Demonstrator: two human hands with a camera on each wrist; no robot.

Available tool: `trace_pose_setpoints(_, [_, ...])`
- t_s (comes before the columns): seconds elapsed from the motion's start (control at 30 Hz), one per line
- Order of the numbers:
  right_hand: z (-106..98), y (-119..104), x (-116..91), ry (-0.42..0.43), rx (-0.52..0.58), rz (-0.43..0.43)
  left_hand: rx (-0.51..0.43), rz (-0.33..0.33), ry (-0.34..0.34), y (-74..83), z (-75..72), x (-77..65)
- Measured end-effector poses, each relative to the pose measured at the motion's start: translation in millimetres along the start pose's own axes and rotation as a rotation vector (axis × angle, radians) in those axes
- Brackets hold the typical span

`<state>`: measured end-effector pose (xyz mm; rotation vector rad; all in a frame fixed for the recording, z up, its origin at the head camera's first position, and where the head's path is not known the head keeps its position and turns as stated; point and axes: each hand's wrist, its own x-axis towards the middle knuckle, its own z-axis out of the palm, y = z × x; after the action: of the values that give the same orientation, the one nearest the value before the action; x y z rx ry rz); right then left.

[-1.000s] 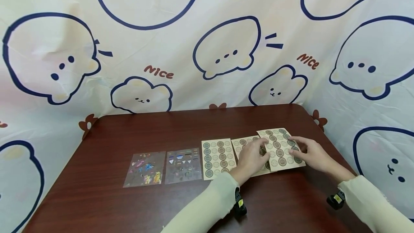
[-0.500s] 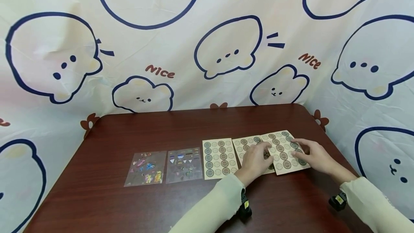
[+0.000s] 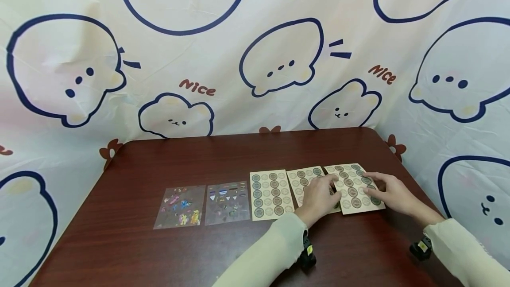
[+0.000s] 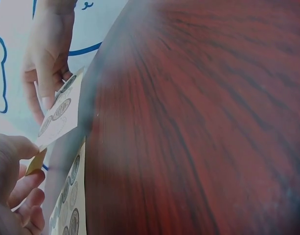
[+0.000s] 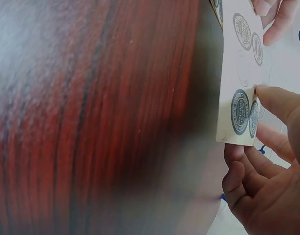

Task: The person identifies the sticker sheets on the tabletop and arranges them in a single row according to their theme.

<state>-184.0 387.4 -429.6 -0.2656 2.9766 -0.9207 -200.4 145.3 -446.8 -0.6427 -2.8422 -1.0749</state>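
Note:
Both hands hold a cream sheet of round stickers (image 3: pixel 352 189) at the right end of a row. My left hand (image 3: pixel 318 197) pinches its left edge; in the left wrist view the thumb (image 4: pixel 22 146) lies on top and the fingers curl beneath a bent yellowish corner. At the right edge, my right hand (image 3: pixel 394 195) grips it between thumb (image 5: pixel 277 100) and fingers, which show under the sheet in the right wrist view. A second cream sticker sheet (image 3: pixel 296 175) lies partly hidden behind the left hand. Left of it is a third matching sheet (image 3: pixel 264 194).
Two clear sheets with small coloured pictures lie further left: one transparent sheet with ponies (image 3: pixel 169 220) and one grey-looking transparent sheet (image 3: pixel 217 216). All are on a dark red-brown table (image 3: pixel 159 260). A patterned cloth (image 3: pixel 223 56) hangs behind and at the sides.
Both hands have carried the rightmost sticker sheet a little to the right and toward the person, uncovering more of the sheet beside it. The other sheets lie as before.

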Motion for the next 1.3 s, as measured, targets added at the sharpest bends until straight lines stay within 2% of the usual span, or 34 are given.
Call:
trace_pose_setpoints(0.23, [-1, 7, -1, -0.009, -0.006, 0.020, 0.058, -0.005, -0.031, 5.4, 5.3, 1.9])
trace_pose_setpoints(0.47, [0, 12, -3, -0.012, -0.017, 0.026, 0.132, 0.022, -0.063, 6.9, 8.6, 2.2])
trace_pose_setpoints(0.73, [3, 18, -1, -0.018, -0.004, 0.032, 0.189, 0.038, -0.055, 6.5, 12.0, 3.0])
trace_pose_setpoints(0.83, [5, 20, -1, -0.021, 0.002, 0.032, 0.191, 0.031, -0.054, 7.0, 13.6, 3.2])
trace_pose_setpoints(1.07, [8, 22, -3, -0.016, -0.009, 0.041, 0.168, -0.017, -0.101, 7.0, 17.8, 2.1])
trace_pose_setpoints(1.3, [10, 23, -3, -0.011, -0.036, 0.055, 0.192, 0.017, -0.095, 3.3, 21.3, 0.8])
